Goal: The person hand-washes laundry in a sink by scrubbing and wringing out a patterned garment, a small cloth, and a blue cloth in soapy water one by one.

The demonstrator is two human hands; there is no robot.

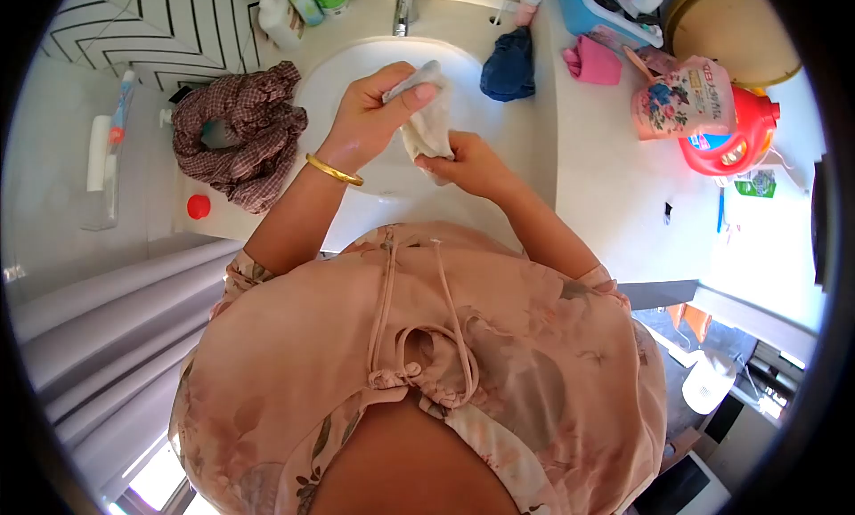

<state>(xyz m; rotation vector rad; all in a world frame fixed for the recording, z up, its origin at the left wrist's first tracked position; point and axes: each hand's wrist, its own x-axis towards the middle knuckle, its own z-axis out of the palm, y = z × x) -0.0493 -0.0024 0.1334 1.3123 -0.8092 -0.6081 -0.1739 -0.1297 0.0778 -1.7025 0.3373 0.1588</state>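
A small wet-looking white cloth [427, 123], perhaps a sock, is stretched between my hands above the white sink basin [329, 79]. My left hand [385, 104] grips its upper end, thumb on top; a gold bangle circles that wrist. My right hand [468, 166] pinches the lower end near the basin's right side. Behind the cloth stands the metal faucet [405, 8]. A dark blue bunched cloth [509, 65] lies on the basin's right rim. On the left, a brown checked garment [240, 132] is heaped on the counter.
White and green bottles [280, 16] stand behind the sink. To the right are a pink cloth [592, 61], a floral pouch [684, 101], a red detergent bottle [735, 145], a blue basket [606, 16] and a round gold-rimmed item [735, 30]. A red cap [199, 206] sits at left.
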